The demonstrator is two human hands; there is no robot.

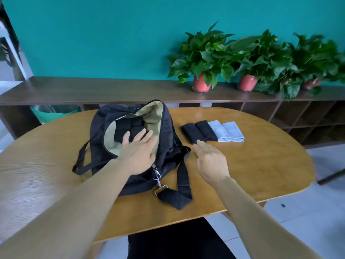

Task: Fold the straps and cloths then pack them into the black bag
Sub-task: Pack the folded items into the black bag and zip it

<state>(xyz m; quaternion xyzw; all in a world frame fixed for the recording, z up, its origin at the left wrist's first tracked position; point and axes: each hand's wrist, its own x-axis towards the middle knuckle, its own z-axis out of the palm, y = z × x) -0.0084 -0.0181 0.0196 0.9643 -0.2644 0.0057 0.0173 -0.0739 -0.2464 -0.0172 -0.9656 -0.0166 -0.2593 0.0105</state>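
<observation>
On the wooden table (261, 161) the black bag (100, 126) lies unzipped with dark folded pieces (128, 128) packed inside. The left hand (139, 154) is spread flat over its mouth, fingers straight, holding nothing. Right of the bag, two folded black straps (193, 132) and two folded pale blue cloths (219, 130) lie in a row, and the right hand (211, 161), fingers loosely straight and empty, hovers just short of the nearest strap.

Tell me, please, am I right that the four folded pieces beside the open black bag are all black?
Not quite: the head view shows two black folded pieces and two light blue folded cloths beside the open black bag.
</observation>
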